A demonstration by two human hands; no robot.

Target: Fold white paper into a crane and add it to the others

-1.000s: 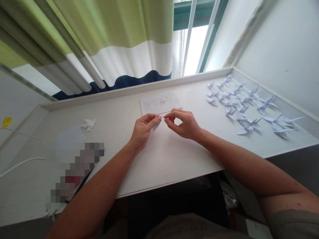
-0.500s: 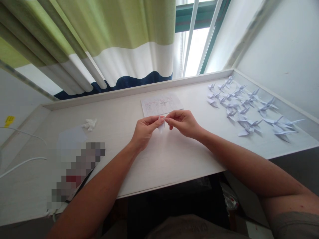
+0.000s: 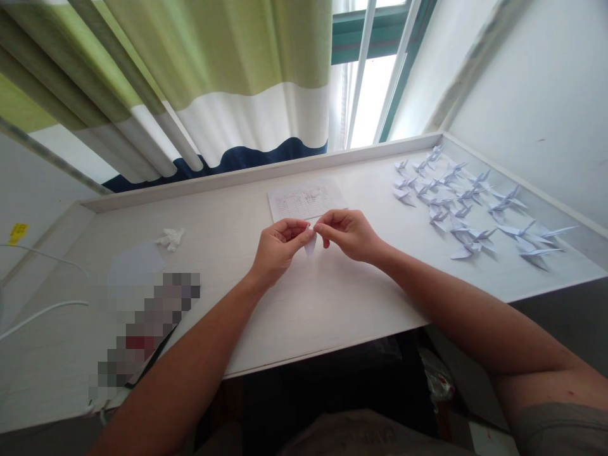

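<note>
A small folded piece of white paper is held above the white desk, its narrow end pointing down. My left hand pinches it between thumb and fingers. From the other side, my right hand has its thumb and forefinger closed on the paper's upper edge; the fingertips of both hands almost meet there. The fingers partly hide the folds. Several finished white paper cranes stand in a group on the right part of the desk.
A printed sheet or booklet lies just beyond my hands. To the left are crumpled white tissue, plain paper sheets, a blurred-out flat object and white cables. A raised rim runs along the desk's back, below a curtain.
The folded paper has turned slightly between my fingers, its lower tip shifting a little to the right. Both hands stay in nearly the same place, still pinching.
</note>
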